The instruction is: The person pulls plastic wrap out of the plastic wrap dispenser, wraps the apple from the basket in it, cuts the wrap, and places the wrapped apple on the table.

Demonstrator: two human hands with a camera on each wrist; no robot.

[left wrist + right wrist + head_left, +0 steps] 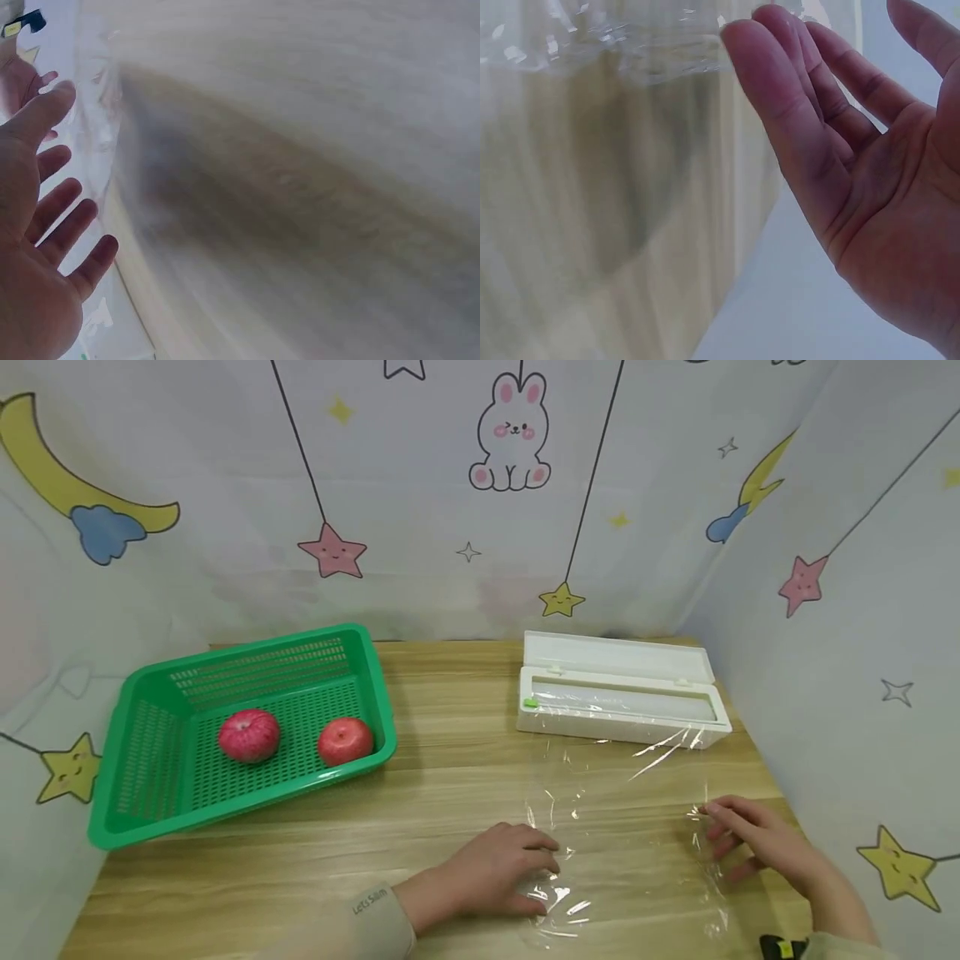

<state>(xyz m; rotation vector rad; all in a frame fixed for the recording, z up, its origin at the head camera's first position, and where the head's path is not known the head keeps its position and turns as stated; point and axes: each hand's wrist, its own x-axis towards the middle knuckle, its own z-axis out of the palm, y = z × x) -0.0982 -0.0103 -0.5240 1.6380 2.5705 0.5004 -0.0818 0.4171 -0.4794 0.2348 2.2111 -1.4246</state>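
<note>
A sheet of clear plastic wrap [630, 827] stretches toward me from a white wrap dispenser [622, 697], whose lid stands raised. My left hand [504, 870] is at the sheet's left edge, fingers spread and slightly bent. In the left wrist view, the left hand [45, 217] shows its palm, with the wrap beside the fingertips. At the opposite edge, my right hand [757, 839] has its fingertips right at the film. Loosely extended fingers of the right hand [840, 142] meet the crinkled edge in the right wrist view.
On the left of the wooden table [442, 760] stands a green plastic basket [112, 760] holding two red, apple-like fruits, one striped [250, 736] and one smoother [345, 742]. A green slider [530, 702] sits at the dispenser's left end. Patterned curtains [420, 485] enclose the back and sides.
</note>
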